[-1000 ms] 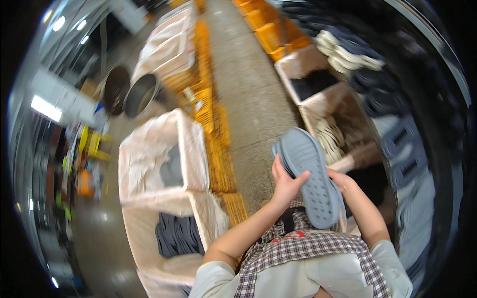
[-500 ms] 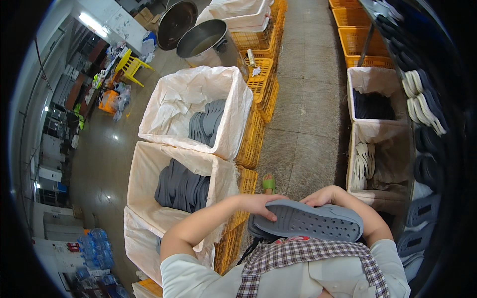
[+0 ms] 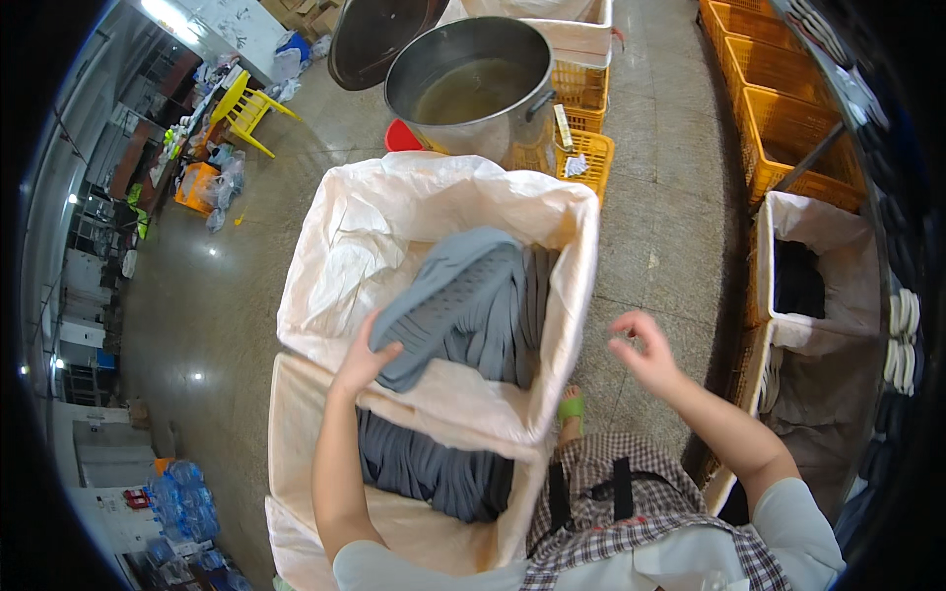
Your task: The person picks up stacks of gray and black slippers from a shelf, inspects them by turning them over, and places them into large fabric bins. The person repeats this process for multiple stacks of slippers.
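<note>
My left hand [image 3: 363,362] is closed on the edge of a grey perforated shoe sole [image 3: 448,291], tilted over the far lined crate. Beneath and beside that sole, several grey soles [image 3: 493,340] stand packed in a row against the crate's right side. The crate's pale woven liner [image 3: 345,217] folds over its rim. My right hand [image 3: 645,355] hangs over the aisle to the right of this crate, fingers loosely bent and apart, holding nothing. More dark grey soles [image 3: 434,463] fill part of the nearer lined crate, below my left forearm.
A large metal pot [image 3: 527,128] of murky liquid stands beyond the far crate, near a yellow crate [image 3: 591,163]. Orange crates [image 3: 788,128] and a lined bin with black pieces [image 3: 798,281] line the aisle's right side, beside a rack holding white soles [image 3: 902,340].
I have turned left toward the crates. The grey sole has moved from between both hands at my apron to over the far crate, in my left hand alone; my right hand has let go.
</note>
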